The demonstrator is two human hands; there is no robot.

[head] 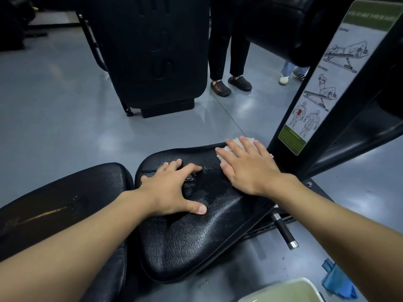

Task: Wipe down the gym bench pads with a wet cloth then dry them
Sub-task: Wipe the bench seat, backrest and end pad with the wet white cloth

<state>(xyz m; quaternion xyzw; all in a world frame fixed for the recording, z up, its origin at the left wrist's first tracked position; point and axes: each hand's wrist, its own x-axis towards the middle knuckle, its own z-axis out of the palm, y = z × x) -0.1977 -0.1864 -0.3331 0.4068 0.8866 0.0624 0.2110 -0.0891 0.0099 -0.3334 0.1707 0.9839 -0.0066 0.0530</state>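
Note:
A black seat pad [196,240] fills the middle of the view, with a wet streak across its far half. My right hand [246,166] lies flat with straight fingers on a pale pink cloth [247,140], pressing it onto the pad's far right corner. Spread fingers of my left hand [172,188] rest on the pad's left part, thumb pointing toward me. A second black pad [61,205], the longer backrest, adjoins on the left.
The black machine frame with an exercise chart [322,83] rises at right. A black adjustment handle [284,232] sticks out under the seat. A blue cloth [338,280] and a pale green basin [281,290] sit on the floor. Another machine [152,51] and a person's legs [229,51] stand beyond.

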